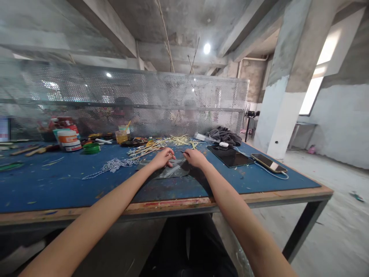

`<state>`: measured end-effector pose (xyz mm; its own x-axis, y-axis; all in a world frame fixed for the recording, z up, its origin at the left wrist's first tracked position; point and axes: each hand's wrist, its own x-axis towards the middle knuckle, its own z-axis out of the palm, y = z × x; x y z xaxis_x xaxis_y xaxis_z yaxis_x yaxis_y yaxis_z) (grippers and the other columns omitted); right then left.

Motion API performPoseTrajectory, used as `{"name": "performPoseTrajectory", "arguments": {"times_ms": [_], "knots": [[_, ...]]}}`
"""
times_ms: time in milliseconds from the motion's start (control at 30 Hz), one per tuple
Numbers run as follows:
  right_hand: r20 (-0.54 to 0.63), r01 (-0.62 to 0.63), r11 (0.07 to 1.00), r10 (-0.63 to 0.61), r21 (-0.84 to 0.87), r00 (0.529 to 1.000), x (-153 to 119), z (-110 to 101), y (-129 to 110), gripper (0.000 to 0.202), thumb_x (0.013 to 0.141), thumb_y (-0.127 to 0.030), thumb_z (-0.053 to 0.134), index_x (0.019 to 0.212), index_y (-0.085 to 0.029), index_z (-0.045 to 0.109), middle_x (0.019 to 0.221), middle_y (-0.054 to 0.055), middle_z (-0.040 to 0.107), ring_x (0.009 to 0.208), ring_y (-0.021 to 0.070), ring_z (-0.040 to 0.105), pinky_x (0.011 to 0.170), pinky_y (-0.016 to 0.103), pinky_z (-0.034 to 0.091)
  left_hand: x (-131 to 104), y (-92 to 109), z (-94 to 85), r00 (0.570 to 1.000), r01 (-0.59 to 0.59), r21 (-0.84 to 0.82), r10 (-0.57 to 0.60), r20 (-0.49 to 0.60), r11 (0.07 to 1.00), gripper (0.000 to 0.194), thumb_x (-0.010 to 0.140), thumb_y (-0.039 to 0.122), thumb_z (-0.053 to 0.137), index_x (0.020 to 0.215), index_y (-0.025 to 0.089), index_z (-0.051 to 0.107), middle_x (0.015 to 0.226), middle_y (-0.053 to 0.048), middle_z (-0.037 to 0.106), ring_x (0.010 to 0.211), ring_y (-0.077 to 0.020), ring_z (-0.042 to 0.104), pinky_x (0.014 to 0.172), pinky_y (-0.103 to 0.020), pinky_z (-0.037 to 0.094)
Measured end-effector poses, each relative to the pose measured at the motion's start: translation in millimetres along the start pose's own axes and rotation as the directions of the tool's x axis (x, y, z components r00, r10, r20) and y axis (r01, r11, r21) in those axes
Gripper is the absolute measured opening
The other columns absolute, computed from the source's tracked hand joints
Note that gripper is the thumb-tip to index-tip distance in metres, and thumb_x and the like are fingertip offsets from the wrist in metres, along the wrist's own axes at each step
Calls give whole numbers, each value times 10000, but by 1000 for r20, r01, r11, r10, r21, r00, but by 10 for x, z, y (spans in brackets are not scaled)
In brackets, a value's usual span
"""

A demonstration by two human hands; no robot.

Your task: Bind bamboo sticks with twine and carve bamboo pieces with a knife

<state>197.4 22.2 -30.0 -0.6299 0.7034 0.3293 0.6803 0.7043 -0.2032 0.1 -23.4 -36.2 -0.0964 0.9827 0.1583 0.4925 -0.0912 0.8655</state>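
Observation:
A clear plastic sheet [172, 172] lies on the blue tabletop in front of me. My left hand [163, 158] rests over its left part, fingers bent and somewhat apart, with no object visible in them. Over the right side of the sheet, my right hand [195, 157] is closed in a pinch. A small dark thin tip [182, 151] pokes out from its fingers toward the left hand; what kind of thing it belongs to is too small to tell. Just behind both hands lies a pile of pale thin strips [180, 141].
Left of my hands are tangled white-and-blue cord [117, 165], a green tape roll [91, 148] and paint tubs [69, 140]. To the right lie a black tablet [230, 156], a phone [268, 163] with a white cable, and dark cloth [226, 135]. A perforated metal screen [155, 92] stands behind.

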Motion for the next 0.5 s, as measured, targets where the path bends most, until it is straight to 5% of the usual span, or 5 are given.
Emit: {"name": "performPoseTrajectory", "arguments": {"times_ms": [500], "knots": [[22,11,1000,-10,-17,1000,29,32,21,305,952,-367,570,1187,-174,600,1199,85,619,1024,209,625,879,429,534,148,-92,-35,962,-63,260,127,-240,964,275,955,333,571,1142,134,596,1043,-69,647,858,-172,647,750,-354,569]]}}
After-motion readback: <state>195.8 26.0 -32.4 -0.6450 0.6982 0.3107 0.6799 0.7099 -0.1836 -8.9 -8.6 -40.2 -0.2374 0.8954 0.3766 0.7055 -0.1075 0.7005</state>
